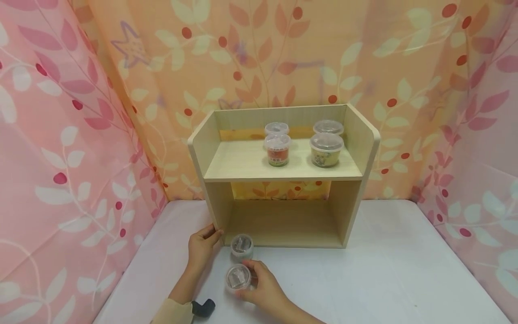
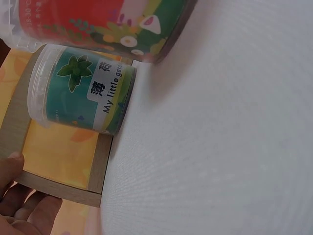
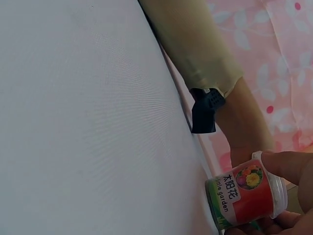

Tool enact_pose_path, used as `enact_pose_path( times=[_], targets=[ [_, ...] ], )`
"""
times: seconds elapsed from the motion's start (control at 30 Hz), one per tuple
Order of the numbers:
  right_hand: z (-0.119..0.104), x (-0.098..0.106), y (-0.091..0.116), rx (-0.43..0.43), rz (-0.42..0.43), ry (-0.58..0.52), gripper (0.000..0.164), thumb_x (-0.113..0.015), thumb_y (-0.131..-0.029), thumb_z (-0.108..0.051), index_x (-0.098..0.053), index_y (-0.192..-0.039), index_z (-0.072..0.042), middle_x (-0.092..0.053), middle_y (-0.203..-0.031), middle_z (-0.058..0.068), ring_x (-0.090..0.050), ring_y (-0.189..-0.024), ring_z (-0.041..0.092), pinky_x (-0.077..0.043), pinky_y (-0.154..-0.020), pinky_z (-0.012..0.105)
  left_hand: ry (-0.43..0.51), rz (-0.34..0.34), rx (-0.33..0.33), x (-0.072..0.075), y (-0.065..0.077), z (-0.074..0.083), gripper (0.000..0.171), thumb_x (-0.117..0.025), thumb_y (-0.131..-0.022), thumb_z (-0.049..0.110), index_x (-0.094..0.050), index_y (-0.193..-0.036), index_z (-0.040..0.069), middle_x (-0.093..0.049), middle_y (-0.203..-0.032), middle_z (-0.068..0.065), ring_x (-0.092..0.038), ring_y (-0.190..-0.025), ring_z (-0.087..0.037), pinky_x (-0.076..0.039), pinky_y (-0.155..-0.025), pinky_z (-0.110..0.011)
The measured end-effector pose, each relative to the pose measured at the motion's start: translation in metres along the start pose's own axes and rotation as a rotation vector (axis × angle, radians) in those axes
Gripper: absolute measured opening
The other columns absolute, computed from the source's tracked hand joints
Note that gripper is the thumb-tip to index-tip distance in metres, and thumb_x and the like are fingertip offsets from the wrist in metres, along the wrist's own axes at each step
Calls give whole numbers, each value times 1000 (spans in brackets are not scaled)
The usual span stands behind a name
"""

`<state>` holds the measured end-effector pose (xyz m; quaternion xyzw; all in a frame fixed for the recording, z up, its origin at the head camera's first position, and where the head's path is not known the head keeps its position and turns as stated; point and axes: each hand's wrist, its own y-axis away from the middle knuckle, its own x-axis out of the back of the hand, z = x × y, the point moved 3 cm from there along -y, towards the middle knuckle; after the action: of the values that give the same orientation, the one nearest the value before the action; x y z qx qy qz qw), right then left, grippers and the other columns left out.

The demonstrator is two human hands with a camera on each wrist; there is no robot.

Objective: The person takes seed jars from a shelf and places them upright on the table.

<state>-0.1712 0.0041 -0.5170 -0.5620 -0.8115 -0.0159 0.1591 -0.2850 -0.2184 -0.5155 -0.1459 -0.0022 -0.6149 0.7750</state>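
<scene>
My left hand grips the front edge of the left side panel of a small wooden shelf; the thumb and fingers lie on either side of the panel in the left wrist view. My right hand holds a clear-lidded planting cup by its side. Its red label shows flowers and "little garden", and its base is at the white tabletop. Just behind it stands a similar cup with a teal mint-leaf label, close to the shelf's front left corner.
On the upper board stand a red-labelled cup and a wider yellowish tub, each with another lidded container behind it. Patterned curtains hang behind and at both sides. A black device sits at my left cuff.
</scene>
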Motion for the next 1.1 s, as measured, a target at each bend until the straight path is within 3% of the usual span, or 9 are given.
enact_pose_path(
  times=[0.3, 0.47, 0.63, 0.87, 1.1],
  targets=[
    [-7, 4, 3, -18, -20, 65, 80, -90, -78, -24, -49, -142, 1, -56, -136, 12, -58, -125, 35, -53, -104, 42, 2, -7, 18, -1, 2, -1, 37, -80, -90, 11, -72, -123, -1, -74, -118, -18, -71, -108, -24, -58, -82, -18],
    [-29, 21, -1, -3, 18, 75, 79, -90, -78, -26, -51, -142, 0, -57, -139, 13, -58, -127, 34, -52, -105, 46, 0, -2, 28, 0, 3, -1, 35, -79, -90, 9, -73, -123, 0, -74, -117, -17, -72, -103, -15, -58, -80, -16],
    [-65, 57, -2, 66, 98, 15, 76, -88, -82, -23, -50, -145, -5, -58, -142, 9, -55, -132, 30, -47, -111, 42, 11, 6, 18, -2, 1, -1, 35, -79, -90, 9, -72, -122, -1, -74, -117, -18, -71, -99, -6, -58, -80, -16],
    [-128, 116, -4, 157, 258, -14, 80, -88, -80, -13, -47, -148, -8, -56, -146, 7, -52, -138, 28, -43, -115, 38, 15, 17, 19, -4, 2, 0, 35, -80, -89, 8, -73, -122, -2, -74, -116, -19, -72, -101, -12, -57, -79, -15],
    [-180, 166, -23, 211, 348, 8, 81, -86, -84, -14, -42, -152, -6, -51, -151, 10, -48, -141, 21, -41, -117, 32, -11, 15, 25, -1, 1, 1, 36, -81, -89, 9, -72, -122, -1, -74, -116, -18, -72, -101, -12, -57, -79, -14]
  ],
)
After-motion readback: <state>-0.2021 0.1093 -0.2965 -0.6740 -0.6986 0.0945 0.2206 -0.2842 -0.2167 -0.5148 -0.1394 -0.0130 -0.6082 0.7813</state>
